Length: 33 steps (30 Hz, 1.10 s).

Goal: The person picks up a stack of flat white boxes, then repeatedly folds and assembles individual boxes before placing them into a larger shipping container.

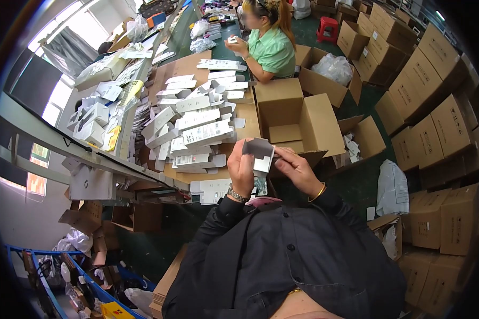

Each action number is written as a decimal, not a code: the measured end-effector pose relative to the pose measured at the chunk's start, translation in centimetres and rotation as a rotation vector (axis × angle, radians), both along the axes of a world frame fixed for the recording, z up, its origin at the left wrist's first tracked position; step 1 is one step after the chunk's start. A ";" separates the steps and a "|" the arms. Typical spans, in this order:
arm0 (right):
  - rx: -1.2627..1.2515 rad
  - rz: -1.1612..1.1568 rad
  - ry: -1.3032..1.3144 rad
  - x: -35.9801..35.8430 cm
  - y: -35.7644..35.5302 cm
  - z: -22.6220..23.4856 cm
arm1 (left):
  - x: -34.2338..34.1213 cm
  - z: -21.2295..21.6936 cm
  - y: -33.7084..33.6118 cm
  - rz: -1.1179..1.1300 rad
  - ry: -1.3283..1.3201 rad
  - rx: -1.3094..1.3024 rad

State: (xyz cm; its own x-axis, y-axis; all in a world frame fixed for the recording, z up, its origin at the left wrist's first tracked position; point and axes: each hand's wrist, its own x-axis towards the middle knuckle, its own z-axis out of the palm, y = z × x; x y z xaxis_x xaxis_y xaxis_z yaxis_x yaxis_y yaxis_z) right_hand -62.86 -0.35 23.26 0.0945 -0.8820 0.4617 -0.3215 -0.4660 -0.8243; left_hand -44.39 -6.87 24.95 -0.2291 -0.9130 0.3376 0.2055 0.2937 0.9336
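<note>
Between my hands is a small white carton (263, 165), its top end unfolded to show a grey inner flap. My left hand (240, 173) is closed around its left side. At the carton's right edge my right hand (300, 173) pinches with thumb and fingers; the exact contact is partly hidden. Just ahead and to the left, a pile of long white cartons (199, 119) lies loosely stacked on the cardboard-covered table, several with end flaps open. Another flat white carton (213, 190) lies by my left wrist at the table's near edge.
A large open cardboard box (287, 119) stands right of the table, with another open box (362, 141) holding white pieces beyond. Stacked brown boxes (426, 85) line the right. A co-worker in a green shirt (274, 56) sits at the far end. A metal rail (85, 151) runs along the left.
</note>
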 end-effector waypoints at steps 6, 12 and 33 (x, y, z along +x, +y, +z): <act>0.499 0.146 -0.625 0.7 0.0 1.9 | 0.0 -0.2 0.2 0.060 -0.145 -0.127; 0.518 0.080 -0.686 1.9 -0.7 2.1 | -0.2 -0.5 0.3 0.118 -0.289 -0.350; 0.457 -0.101 -0.752 1.2 0.0 1.1 | 1.4 0.6 0.2 -0.171 -0.523 -0.743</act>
State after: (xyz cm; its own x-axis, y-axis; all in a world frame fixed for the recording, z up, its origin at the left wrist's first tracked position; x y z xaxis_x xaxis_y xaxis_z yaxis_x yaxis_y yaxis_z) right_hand -61.66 -0.37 24.32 -0.1809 -0.9831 -0.0290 0.3585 -0.0385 -0.9328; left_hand -42.99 -6.66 25.51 -0.6293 -0.4426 0.6388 -0.0933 0.8590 0.5033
